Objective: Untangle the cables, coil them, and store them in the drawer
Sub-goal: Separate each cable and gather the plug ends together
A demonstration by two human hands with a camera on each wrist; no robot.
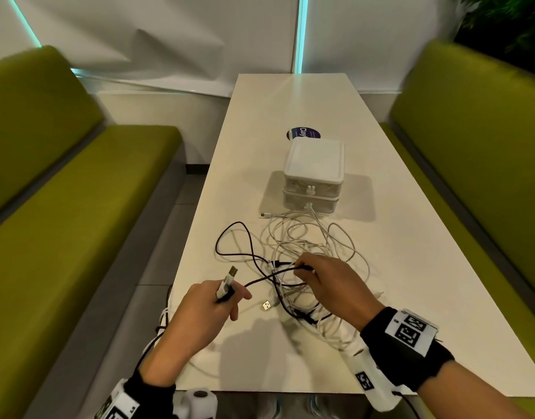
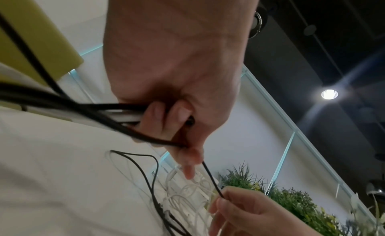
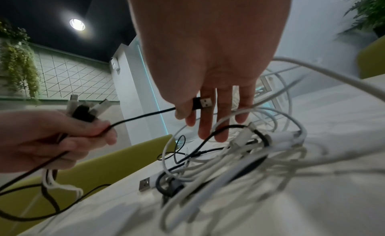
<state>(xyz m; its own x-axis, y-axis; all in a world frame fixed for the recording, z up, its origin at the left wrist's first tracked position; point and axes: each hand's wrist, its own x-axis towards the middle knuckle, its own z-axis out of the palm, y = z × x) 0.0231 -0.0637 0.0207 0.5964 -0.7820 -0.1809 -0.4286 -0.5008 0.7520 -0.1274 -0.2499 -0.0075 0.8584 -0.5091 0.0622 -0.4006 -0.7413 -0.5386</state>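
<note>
The tangle of cables (image 1: 302, 261) lies on the white desk (image 1: 396, 282), spread between the person's hands and the drawer unit. It consists of white cables (image 1: 335, 237) looped over one another and a black cable (image 1: 230, 237) that arcs out to the left side of the heap. One loose USB plug (image 1: 267, 306) rests on the desk between the hands.

The left hand (image 1: 199, 316) is raised just above the near-left part of the desk. Its fingers (image 3: 91, 127) are curled around a bundle of connector ends (image 1: 227, 284), white and black, with cable lengths hanging below the hand over the desk edge. The right hand (image 1: 329, 285) is over the heap. Its thumb and index finger pinch a black USB plug (image 3: 201, 103); the remaining fingers point down, extended, toward the white loops. A black strand runs taut from this plug to the left hand.

The white drawer unit (image 1: 313, 173) stands beyond the tangle, in two stacked tiers. Both drawers appear closed; their contents cannot be seen. A white cable touches the lower front.

Green benches (image 1: 64, 207) flank the desk.
</note>
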